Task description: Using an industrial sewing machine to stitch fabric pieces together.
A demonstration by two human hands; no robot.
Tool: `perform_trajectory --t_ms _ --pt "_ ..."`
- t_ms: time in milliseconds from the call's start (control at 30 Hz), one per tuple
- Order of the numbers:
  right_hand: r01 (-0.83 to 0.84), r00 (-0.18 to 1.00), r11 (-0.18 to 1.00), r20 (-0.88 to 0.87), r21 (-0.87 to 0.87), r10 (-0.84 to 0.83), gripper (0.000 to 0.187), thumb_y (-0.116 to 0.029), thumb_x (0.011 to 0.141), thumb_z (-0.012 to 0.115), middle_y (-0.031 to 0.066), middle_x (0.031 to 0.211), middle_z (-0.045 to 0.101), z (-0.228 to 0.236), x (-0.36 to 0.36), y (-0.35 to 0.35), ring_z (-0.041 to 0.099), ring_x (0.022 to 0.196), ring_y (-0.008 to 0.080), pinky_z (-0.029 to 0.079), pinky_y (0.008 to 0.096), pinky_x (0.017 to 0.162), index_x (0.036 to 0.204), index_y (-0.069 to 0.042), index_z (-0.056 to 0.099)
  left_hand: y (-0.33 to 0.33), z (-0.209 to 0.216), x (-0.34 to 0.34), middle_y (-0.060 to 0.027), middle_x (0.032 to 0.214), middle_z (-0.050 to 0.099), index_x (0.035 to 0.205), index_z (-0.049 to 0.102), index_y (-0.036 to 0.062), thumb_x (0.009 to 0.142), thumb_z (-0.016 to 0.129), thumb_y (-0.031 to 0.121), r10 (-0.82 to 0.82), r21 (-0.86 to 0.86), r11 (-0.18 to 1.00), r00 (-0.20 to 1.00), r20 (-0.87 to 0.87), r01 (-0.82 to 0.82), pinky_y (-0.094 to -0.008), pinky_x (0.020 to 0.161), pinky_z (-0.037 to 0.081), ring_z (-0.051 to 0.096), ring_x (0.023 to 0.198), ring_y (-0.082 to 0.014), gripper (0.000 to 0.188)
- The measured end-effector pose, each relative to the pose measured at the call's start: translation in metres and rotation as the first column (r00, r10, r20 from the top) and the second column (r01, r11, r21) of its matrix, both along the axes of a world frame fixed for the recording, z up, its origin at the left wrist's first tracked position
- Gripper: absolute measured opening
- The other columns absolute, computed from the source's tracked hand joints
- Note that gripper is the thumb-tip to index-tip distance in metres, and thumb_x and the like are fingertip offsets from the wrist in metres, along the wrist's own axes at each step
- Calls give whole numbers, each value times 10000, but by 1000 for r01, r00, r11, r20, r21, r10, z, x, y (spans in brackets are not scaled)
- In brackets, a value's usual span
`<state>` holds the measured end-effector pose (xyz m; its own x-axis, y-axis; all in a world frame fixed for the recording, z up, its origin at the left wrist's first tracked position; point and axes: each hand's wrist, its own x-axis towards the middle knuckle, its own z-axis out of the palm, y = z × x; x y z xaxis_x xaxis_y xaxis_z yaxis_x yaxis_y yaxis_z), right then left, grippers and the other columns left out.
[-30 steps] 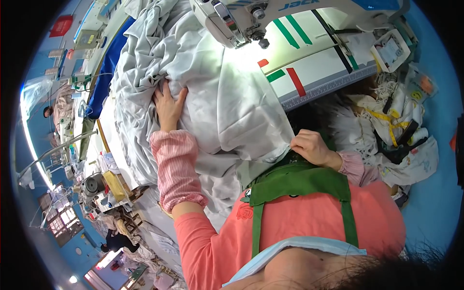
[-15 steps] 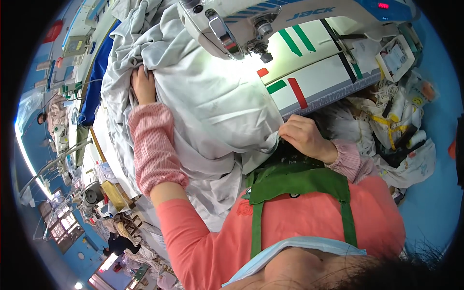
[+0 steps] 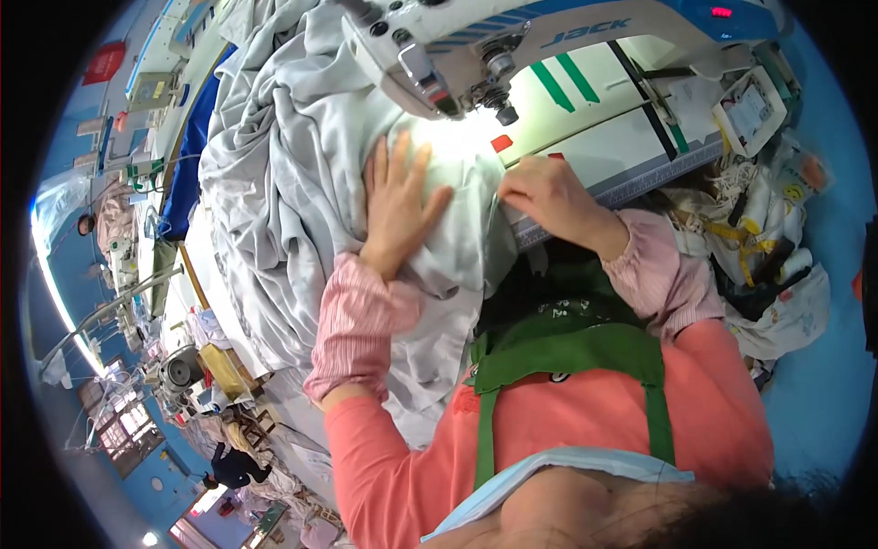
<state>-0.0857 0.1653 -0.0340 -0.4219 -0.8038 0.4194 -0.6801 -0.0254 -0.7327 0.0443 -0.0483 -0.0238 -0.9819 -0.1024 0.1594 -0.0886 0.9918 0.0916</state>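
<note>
A large pale grey cloth point(image 3: 283, 174) lies in folds over the sewing table and hangs down toward my lap. My left hand point(image 3: 400, 197) rests flat on it with fingers spread, just short of the lit needle area. At the cloth's right edge, my right hand point(image 3: 549, 199) is closed, thumb and fingers pinching the fabric. The sewing machine point(image 3: 567, 37), white and blue, stands over the cloth's far end. Its needle is lost in the lamp's glare.
A ruler strip point(image 3: 658, 169) runs along the table's near edge. To the right are a white box point(image 3: 752, 112) and a plastic bag point(image 3: 777, 316) near thread spools and a yellow tape measure point(image 3: 745, 247). Other machines and people are at far left.
My left hand has come back from the bunched far-left cloth to the right, and now lies flat near the needle. My right hand has moved up and left with the cloth's edge.
</note>
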Motion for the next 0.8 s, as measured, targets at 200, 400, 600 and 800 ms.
perform_trajectory --t_ms 200,400,600,800 --pt "-41 996 995 -86 -90 33 95 -46 736 700 88 706 618 -4 -27 -30 631 710 269 488 357 622 764 -52 610 -40 -9 -20 -192 1485 324 1338 484 82 858 629 442 -55 210 976 998 -16 57 -508 1126 238 250 1377 -455 618" --pt "-18 997 994 -74 110 26 65 -110 811 698 56 713 644 -7 -46 -50 646 671 244 496 341 621 816 -116 633 -78 -5 -51 -207 1475 341 1362 466 93 876 621 437 -28 347 938 992 122 -16 -448 1070 357 292 1380 -396 616" --pt "41 957 999 -289 34 -30 78 -124 846 672 57 806 668 -14 -46 -51 650 742 243 507 343 652 919 -129 645 -118 -24 -73 -200 1467 364 1330 512 75 882 629 420 -100 306 946 994 -37 106 -388 1077 349 375 1332 -377 578" --pt "115 976 988 -175 -103 -132 225 8 797 678 95 940 676 -5 -8 -7 637 894 264 517 344 742 1007 -72 672 -115 -18 -48 -175 1184 593 1210 578 40 908 605 301 -10 -30 1000 1000 -29 9 -391 916 468 562 1091 -358 401"
